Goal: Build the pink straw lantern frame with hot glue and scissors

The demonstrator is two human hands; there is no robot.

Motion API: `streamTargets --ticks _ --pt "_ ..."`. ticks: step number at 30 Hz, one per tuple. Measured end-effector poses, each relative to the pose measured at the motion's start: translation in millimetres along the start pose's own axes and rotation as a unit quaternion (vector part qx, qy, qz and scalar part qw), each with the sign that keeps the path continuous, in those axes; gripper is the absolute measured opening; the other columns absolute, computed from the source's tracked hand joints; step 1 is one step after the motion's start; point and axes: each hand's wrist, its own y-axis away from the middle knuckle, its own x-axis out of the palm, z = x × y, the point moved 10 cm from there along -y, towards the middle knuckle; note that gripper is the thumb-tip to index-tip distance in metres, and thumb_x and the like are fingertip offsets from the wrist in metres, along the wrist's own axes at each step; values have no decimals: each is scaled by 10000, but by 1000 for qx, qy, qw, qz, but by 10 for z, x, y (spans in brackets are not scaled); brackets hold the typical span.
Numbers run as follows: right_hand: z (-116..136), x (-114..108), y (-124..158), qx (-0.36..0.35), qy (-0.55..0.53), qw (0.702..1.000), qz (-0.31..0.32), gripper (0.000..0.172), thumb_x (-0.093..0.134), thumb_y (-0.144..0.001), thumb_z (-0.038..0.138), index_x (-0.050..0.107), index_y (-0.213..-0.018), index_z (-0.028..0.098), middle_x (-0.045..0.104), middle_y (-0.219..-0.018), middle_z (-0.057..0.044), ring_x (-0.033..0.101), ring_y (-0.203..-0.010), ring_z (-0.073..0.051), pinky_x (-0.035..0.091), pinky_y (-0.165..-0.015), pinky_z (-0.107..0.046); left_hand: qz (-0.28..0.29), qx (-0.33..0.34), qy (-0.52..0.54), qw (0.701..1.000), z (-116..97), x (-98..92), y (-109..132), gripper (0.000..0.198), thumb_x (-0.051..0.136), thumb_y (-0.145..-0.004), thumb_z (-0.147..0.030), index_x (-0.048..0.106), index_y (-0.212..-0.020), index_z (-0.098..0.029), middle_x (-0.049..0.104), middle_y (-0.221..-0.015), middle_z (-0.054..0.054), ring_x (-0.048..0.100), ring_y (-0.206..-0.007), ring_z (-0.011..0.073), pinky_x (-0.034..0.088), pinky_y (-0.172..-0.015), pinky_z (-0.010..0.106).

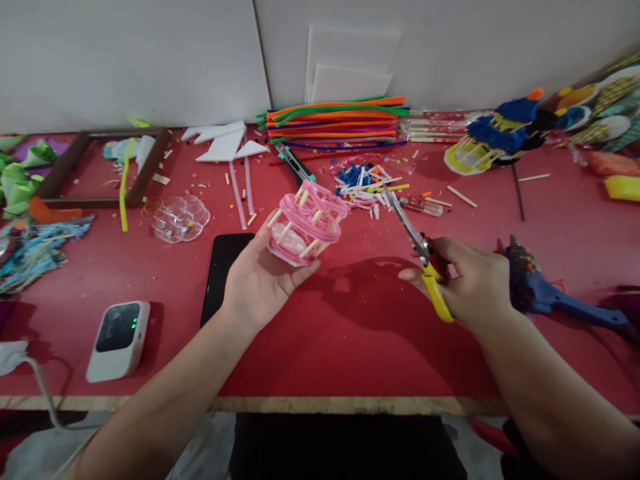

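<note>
My left hand point(263, 280) is closed around the base of a small pink basket point(313, 223), made of pale sticks with pink pipe cleaner wound about them. The basket is tilted and held above the red table point(320, 360). To the right, my right hand point(470, 277) grips a pair of scissors point(417, 243) with yellow and red handles. Its blades point up and to the left, towards a heap of cut scraps, and do not touch the basket. A black phone point(217, 273) lies partly under my left wrist.
Behind are bundled pipe cleaners point(335, 123), a cutter point(297, 165) and a pile of scraps point(365, 183). A blue glue gun point(560, 293) lies right, below a blue-and-yellow stick craft point(500, 143). Left are a brown frame point(57, 170), a clear dish point(180, 219) and a white device point(119, 340).
</note>
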Motion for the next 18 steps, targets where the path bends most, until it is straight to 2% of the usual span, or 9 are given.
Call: streamTargets --ticks 3,7,11,13,15,18 --pt "-41 20 25 11 -3 1000 9 375 582 -955 519 568 -729 220 534 -525 29 470 -417 -106 334 -458 -256 6 3 -11 1000 8 -6 0 355 561 -982 -306 623 -1316 -204 715 -1314 112 763 -1039 288 687 -752 377" --pt "-119 39 57 36 -10 999 13 374 597 -935 535 579 -729 224 562 -548 17 490 -438 -118 345 -479 -263 22 0 -34 999 26 17 -10 436 499 -1024 -432 566 -1407 -234 668 -1407 120 731 -1150 330 682 -754 386" --pt "-95 28 55 25 -11 1000 3 374 599 -941 535 583 -743 218 555 -544 23 485 -439 -116 330 -487 -265 13 5 -38 999 23 18 -26 524 448 -1030 -550 579 -1398 -202 660 -1413 148 753 -1097 319 676 -737 354" --pt "-40 27 39 6 -12 1000 6 387 598 -947 544 571 -744 215 549 -545 27 483 -444 -111 319 -482 -262 -5 26 -29 999 -21 -3 -26 464 446 -1044 -497 579 -1386 -213 650 -1428 134 772 -1022 278 674 -690 323" --pt "23 24 18 -13 -16 1000 12 412 587 -953 567 554 -745 213 538 -548 33 465 -444 -102 311 -471 -253 -20 63 -14 998 -98 -26 -15 369 478 -1047 -371 564 -1387 -257 622 -1470 89 772 -985 235 674 -664 300" --pt "105 -14 -12 -32 -17 999 8 458 554 -962 607 512 -721 220 483 -530 51 416 -436 -90 298 -459 -244 -12 113 7 993 -198 -23 13 335 542 -1022 -293 576 -1353 -323 593 -1504 15 759 -995 217 689 -667 309"
